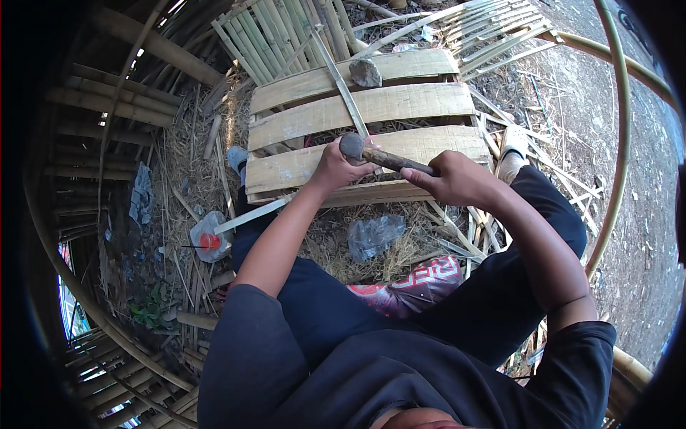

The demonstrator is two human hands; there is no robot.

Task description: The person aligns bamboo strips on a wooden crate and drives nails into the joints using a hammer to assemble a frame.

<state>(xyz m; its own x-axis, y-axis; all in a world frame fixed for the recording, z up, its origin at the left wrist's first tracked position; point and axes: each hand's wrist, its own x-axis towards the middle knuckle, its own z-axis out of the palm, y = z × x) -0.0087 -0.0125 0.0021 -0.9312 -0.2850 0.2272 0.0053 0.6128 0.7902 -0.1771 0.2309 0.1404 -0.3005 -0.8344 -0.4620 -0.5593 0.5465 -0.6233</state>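
Note:
My right hand [457, 179] grips the wooden handle of a hammer [371, 152] whose grey metal head hangs just over a flat bamboo slat [400, 143]. My left hand [334, 169] rests with closed fingers on that slat, right beside the hammer head; whether it pinches something small is hidden. A thin bamboo strip [343, 89] lies diagonally across the row of wide slats [357, 107]. A grey stone [365, 72] sits on the farthest slat.
A clear plastic bottle with a red cap [209, 239] lies on the straw at left. A crumpled plastic bag [374, 236] lies between my knees. Bamboo poles [121, 107] are stacked at left, a woven bamboo panel [493, 28] at top, and a curved pole [620, 143] at right.

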